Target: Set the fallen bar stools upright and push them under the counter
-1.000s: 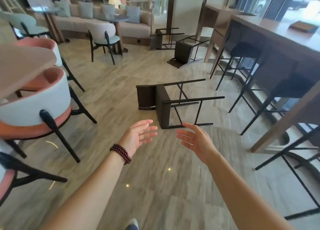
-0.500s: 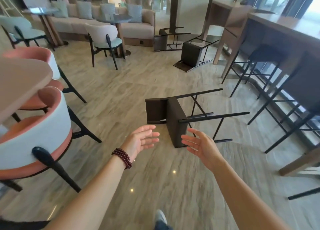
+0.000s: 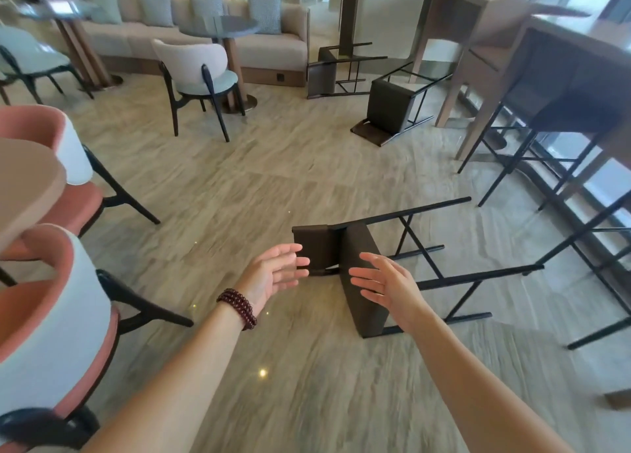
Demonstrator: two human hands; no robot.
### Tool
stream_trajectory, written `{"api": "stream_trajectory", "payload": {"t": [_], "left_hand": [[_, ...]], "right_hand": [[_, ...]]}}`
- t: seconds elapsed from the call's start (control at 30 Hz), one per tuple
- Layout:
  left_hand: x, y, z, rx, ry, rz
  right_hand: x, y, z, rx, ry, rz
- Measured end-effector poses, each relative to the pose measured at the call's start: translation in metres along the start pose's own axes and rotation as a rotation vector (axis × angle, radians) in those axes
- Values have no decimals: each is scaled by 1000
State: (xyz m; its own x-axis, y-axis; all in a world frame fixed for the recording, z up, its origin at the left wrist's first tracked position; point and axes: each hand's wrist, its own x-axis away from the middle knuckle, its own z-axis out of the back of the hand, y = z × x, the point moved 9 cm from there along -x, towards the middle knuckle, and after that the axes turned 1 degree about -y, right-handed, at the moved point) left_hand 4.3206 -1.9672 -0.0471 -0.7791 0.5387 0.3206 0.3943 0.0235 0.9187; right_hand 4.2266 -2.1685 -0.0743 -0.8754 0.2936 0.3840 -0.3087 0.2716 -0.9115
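Note:
A dark bar stool [image 3: 362, 275] lies on its side on the floor in front of me, black metal legs pointing right. My left hand [image 3: 276, 275] reaches out open just short of its low backrest. My right hand [image 3: 386, 282] is open over the seat cushion, palm facing left; neither hand grips the stool. Two more fallen stools lie farther back: one [image 3: 392, 107] tipped near the counter's end, another [image 3: 327, 73] behind it by a pillar. The wooden counter [image 3: 560, 46] runs along the right, with upright stools [image 3: 532, 135] beneath it.
Pink and white armchairs [image 3: 51, 302] and a round table edge [image 3: 27, 193] crowd the left. A pale chair [image 3: 194, 73], a small round table and a sofa [image 3: 273, 46] stand at the back. Stool legs [image 3: 601, 247] jut out on the right.
I have stepped closer; the nearest fallen stool now sits right at my hands. Both hands stayed open and stretched forward toward its seat and backrest.

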Motion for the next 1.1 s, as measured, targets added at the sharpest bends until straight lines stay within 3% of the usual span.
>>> {"api": "stream_trajectory", "payload": {"t": [0.33, 0.7, 1.1], "left_hand": [[-157, 33, 82, -65, -64, 74], [-340, 44, 128, -376, -204, 184], [-540, -35, 128, -681, -252, 238]], "right_hand": [[-146, -9, -50, -34, 117, -37], [-284, 15, -83, -214, 349, -90], [-448, 64, -42, -303, 520, -196]]}}
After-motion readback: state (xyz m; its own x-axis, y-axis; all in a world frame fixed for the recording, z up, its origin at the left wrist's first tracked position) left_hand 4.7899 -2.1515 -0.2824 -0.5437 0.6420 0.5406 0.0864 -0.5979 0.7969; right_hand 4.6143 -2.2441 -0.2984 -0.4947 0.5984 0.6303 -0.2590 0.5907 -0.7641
